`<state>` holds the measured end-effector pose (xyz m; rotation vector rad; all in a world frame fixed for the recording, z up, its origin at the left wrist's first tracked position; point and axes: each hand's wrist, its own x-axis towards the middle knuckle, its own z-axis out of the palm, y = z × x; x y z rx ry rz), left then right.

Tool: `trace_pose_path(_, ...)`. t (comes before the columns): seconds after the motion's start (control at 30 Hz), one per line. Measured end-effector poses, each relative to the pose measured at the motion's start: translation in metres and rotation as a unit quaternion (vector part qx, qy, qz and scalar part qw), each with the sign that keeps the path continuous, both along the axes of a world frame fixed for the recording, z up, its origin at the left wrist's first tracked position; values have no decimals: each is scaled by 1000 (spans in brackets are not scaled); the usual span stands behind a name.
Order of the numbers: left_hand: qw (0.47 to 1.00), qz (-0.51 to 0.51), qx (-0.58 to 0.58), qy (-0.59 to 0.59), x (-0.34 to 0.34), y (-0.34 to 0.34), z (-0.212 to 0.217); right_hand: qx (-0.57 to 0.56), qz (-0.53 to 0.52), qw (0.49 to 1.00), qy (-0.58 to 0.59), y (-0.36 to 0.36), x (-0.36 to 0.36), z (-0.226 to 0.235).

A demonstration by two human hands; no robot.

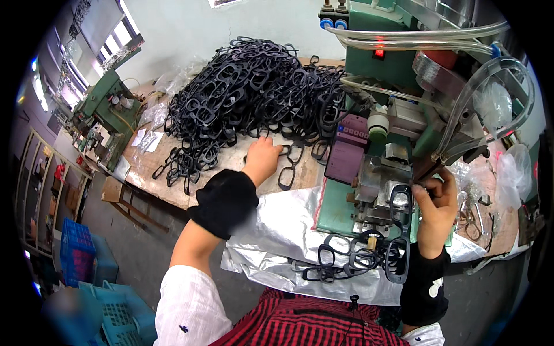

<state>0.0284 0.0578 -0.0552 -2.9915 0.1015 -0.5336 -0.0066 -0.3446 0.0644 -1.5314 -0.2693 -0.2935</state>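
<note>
My left hand point(264, 157) is at the front edge of a big heap of black eyeglass frames point(248, 81), its fingers closed on one frame that they partly hide. Just right of it, a single eyeglass frame point(287, 173) lies on the table. At the green machine, my right hand point(437, 210) grips another black eyeglass frame point(398, 262), which hangs lengthwise beside the metal fixture point(375, 184). Its upper lens opening is near my thumb. Several loose eyeglass frames point(326, 256) rest on the silver sheet in front of the fixture.
The green machine point(381, 20) stands at right with clear hoses point(415, 43) and a purple control panel point(346, 147). Silver sheeting point(283, 225) covers the table's near edge. Another green machine point(107, 109) is far left; blue crates point(115, 311) sit on the floor. Plastic bags point(513, 173) lie right.
</note>
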Motion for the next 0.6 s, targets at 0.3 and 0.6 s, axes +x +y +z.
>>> trace_pose_path(0.3,663,-156,-713,-168,-90,-110,160,149,25,987,55,23,-7,1)
trace_pose_path(0.6,747,-392,-448,-296,-40,-183,197,203,38,974,91,29,-12,11)
